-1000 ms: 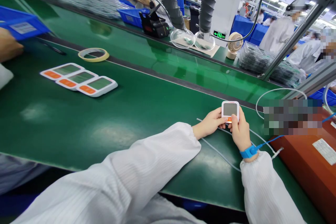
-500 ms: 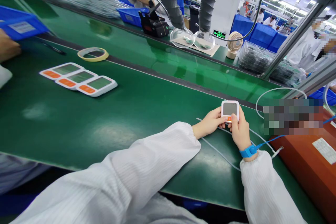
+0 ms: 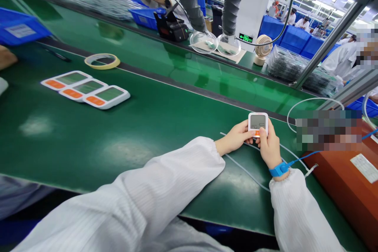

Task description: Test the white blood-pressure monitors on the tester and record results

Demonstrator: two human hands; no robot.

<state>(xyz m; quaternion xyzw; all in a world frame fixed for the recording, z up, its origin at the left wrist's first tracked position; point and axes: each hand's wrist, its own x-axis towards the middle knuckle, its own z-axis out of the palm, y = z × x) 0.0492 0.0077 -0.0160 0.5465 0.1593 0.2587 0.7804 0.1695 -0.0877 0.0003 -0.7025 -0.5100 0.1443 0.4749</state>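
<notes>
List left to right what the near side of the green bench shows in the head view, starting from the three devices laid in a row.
Row of three devices → left hand → held white device → right hand → red-brown box.

You wear loose white sleeves: the left sleeve [image 3: 174, 173] and right sleeve [image 3: 298, 204] have fine ribbing and gathered cuffs. Your left hand [image 3: 236, 136] and right hand [image 3: 270, 147] are ungloved. A bright blue band [image 3: 278, 169] circles your right wrist, its thin blue cord [image 3: 305, 155] leading right.
</notes>
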